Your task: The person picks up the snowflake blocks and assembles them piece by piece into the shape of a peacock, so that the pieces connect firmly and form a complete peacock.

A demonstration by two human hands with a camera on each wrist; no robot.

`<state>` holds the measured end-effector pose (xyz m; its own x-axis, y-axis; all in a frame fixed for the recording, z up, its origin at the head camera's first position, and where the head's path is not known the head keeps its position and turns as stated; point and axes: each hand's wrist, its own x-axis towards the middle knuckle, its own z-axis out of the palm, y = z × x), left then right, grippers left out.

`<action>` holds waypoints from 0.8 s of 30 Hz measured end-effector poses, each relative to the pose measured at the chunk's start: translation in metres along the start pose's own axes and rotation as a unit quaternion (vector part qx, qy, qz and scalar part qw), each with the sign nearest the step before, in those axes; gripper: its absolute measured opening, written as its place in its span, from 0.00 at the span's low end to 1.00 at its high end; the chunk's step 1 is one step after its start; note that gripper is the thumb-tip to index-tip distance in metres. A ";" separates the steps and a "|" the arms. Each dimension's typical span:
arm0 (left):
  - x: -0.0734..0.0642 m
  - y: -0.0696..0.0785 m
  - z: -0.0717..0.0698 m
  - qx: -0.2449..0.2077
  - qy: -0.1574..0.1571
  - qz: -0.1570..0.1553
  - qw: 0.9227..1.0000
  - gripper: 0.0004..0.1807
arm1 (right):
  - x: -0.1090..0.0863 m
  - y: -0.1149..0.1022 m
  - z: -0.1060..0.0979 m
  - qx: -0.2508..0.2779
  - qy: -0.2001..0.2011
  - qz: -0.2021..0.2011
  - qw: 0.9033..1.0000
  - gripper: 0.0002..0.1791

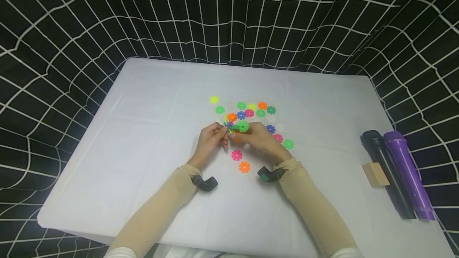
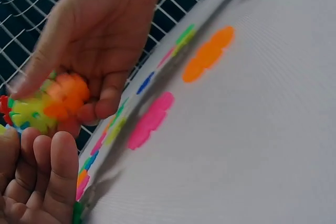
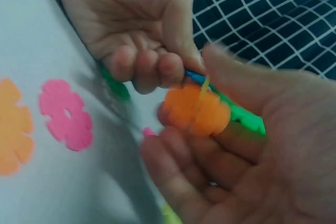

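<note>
Both hands meet over the middle of the table around a small cluster of joined, notched plastic discs [image 1: 229, 125] in blue, yellow, green and orange. My left hand [image 1: 209, 140] pinches the cluster's left side between thumb and forefinger; its other fingers are curled in the left wrist view. From the right, my right hand [image 1: 263, 140] grips the cluster with thumb and fingers. An orange disc [image 3: 197, 109] lies against the right fingers in the right wrist view, with a yellow disc edge-on against it. A green disc [image 1: 242, 126] sticks up between the hands. Fingers partly hide the joints.
Loose discs lie around the hands, among them a pink disc [image 1: 236, 155] and an orange disc [image 1: 244, 167] nearer the body. A wooden block [image 1: 375, 174], a black tube [image 1: 387, 172] and a purple tube [image 1: 408, 174] are at the table's right edge.
</note>
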<state>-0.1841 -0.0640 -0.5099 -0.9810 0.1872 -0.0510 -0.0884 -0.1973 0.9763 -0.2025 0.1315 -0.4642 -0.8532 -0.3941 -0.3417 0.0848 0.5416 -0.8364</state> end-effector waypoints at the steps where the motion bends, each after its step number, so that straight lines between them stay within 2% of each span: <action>1: 0.000 0.000 0.000 0.002 -0.002 -0.001 1.000 0.11 | 0.000 0.001 -0.001 -0.002 -0.010 0.005 1.000 0.21; 3: 0.000 0.001 0.001 0.004 -0.003 -0.002 1.000 0.12 | -0.002 0.004 -0.004 -0.025 -0.026 0.012 0.999 0.23; 6: 0.000 0.003 0.002 -0.002 0.003 -0.004 1.000 0.12 | -0.005 0.007 -0.007 -0.088 -0.051 0.001 0.995 0.22; 9: 0.001 0.004 0.001 -0.012 0.011 -0.007 1.000 0.12 | -0.008 0.007 -0.006 -0.160 -0.073 -0.033 0.984 0.24; 11: 0.001 0.004 0.000 -0.016 0.012 -0.010 1.000 0.12 | -0.010 0.004 -0.004 -0.190 -0.083 -0.056 0.977 0.25; 15: 0.002 0.004 -0.001 -0.023 0.007 -0.004 1.000 0.11 | -0.009 0.001 0.002 -0.233 -0.064 -0.068 0.968 0.21; 19: 0.002 0.002 -0.002 -0.022 -0.002 0.003 1.000 0.08 | -0.006 0.002 0.001 -0.253 -0.036 -0.062 0.965 0.14; 24: 0.001 0.001 -0.003 -0.016 -0.001 0.000 1.000 0.05 | -0.006 0.006 -0.005 -0.255 -0.041 -0.063 0.964 0.18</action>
<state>-0.1861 -0.0667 -0.5100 -0.9806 0.1894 -0.0510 -0.0944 -0.2276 0.9692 -0.1996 0.1408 -0.4650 -0.7954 -0.5262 -0.3007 -0.2989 0.7722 -0.5607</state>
